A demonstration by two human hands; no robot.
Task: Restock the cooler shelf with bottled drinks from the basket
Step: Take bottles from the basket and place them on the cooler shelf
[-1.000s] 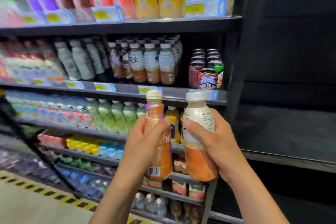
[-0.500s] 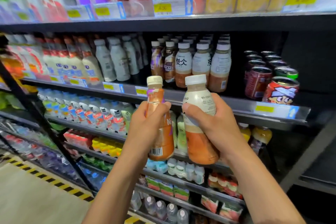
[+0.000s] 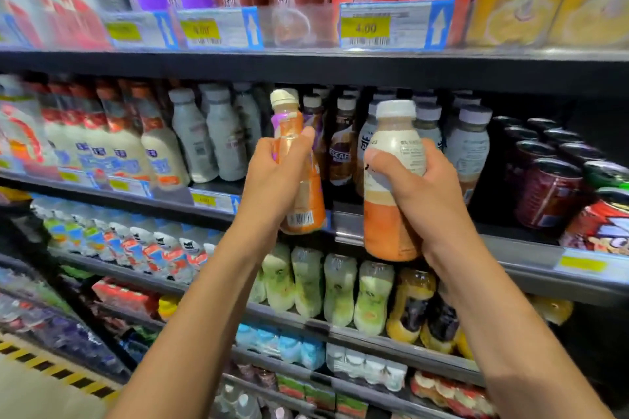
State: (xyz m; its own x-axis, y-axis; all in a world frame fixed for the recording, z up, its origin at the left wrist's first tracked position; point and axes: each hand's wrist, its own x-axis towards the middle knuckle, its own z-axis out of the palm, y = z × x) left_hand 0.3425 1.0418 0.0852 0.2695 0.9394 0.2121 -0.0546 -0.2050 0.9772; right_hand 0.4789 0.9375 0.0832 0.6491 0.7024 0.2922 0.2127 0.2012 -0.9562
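Nearest, two bare forearms rise toward the shelves. The left hand (image 3: 272, 177) has fingers and thumb curled round the waist of a slim orange plastic bottle with a purple shoulder band and cream cap (image 3: 306, 201), held upright. Just right of it, across a narrow gap, the right hand (image 3: 422, 190) wraps the middle of a stouter plastic bottle, white-labelled above, orange below, with a white cap (image 3: 391, 146).

Both look full, so I judge them moderately heavy, stiff-walled, and perhaps slick if chilled. A grip round the waist suits setting them in base first.

Just beyond the hands runs the dark metal cooler shelf with its price-tag strip (image 3: 510, 248). Behind the right hand stand matching white-capped bottles (image 3: 471, 146). Between the hands, farther back, is what seems a brown coffee bottle (image 3: 340, 150), its label blurred. Farther right of the right hand sit dark red cans (image 3: 548, 194). The basket is out of view.
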